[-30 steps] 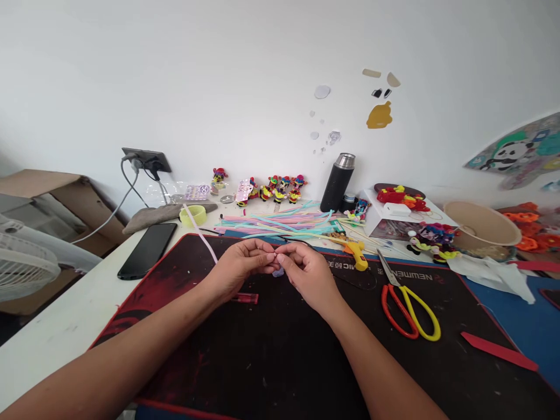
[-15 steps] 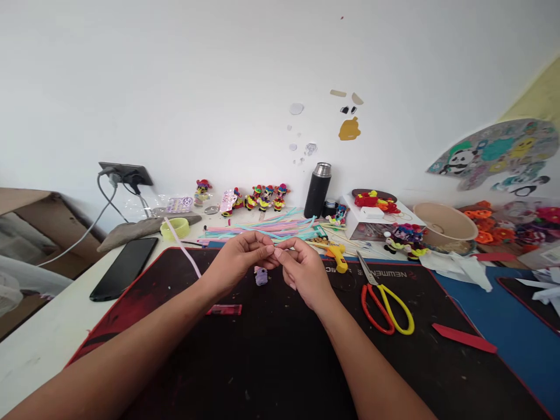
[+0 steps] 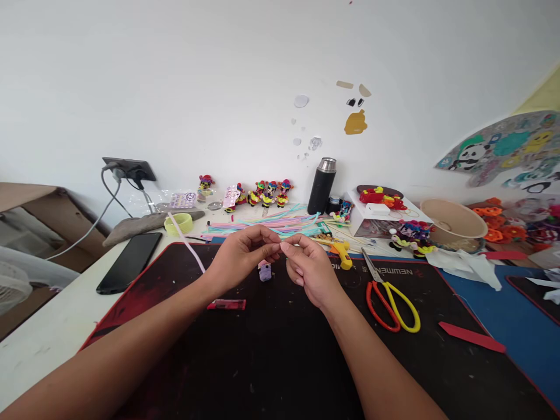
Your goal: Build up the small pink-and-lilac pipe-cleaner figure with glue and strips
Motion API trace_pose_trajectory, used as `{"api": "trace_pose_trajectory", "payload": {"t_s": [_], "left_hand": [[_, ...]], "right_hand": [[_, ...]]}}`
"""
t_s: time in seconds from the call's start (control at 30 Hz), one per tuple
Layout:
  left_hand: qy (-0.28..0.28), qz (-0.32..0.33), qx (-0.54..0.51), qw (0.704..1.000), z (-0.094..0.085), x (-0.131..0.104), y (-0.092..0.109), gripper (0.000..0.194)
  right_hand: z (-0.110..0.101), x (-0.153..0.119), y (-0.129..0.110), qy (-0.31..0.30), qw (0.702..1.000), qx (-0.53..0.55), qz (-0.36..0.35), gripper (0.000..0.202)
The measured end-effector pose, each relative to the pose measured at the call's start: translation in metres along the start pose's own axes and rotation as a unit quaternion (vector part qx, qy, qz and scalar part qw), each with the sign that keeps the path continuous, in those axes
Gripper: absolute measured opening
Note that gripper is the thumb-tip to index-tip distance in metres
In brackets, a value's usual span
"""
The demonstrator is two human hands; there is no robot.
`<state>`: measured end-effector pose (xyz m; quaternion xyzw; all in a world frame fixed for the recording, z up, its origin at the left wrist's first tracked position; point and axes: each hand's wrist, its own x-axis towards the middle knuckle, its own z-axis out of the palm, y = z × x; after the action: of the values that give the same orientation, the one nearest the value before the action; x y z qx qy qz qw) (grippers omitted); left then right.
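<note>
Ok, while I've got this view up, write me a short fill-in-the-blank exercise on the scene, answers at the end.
1. The scissors have one red handle loop and one ____ loop.
2. The black bottle by the wall has a ____-coloured cap.
3. The black phone lies on the ____ table, left of the mat.
4. The left hand and right hand have their fingertips close ____.

Missing words: yellow; silver; white; together.

Anything between left hand (image 3: 238, 254) and right hand (image 3: 312, 271) is too small to tell. A strip (image 3: 186, 242) is partly hidden; the left edge crops a fan (image 3: 15, 286).
</note>
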<state>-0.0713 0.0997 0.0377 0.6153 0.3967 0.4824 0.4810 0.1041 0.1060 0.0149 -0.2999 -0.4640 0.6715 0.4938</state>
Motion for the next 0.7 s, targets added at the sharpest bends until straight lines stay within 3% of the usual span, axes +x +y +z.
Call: {"api": "trace_pose_trajectory", "payload": {"t_s": [0.3, 0.7], "left_hand": [[-0.003, 0.050, 0.082, 0.995, -0.0037, -0.0019, 0.0045, 0.023], [0.006, 0.025, 0.060, 0.998, -0.0005, -0.0022, 0.0073, 0.031]], "right_hand": [[-0.0006, -0.0022, -0.0033, -0.022, 1.000, 0.003, 0.010, 0.031], [-0.0012, -0.0016, -0.0032, -0.021, 1.000, -0.006, 0.015, 0.033]]}}
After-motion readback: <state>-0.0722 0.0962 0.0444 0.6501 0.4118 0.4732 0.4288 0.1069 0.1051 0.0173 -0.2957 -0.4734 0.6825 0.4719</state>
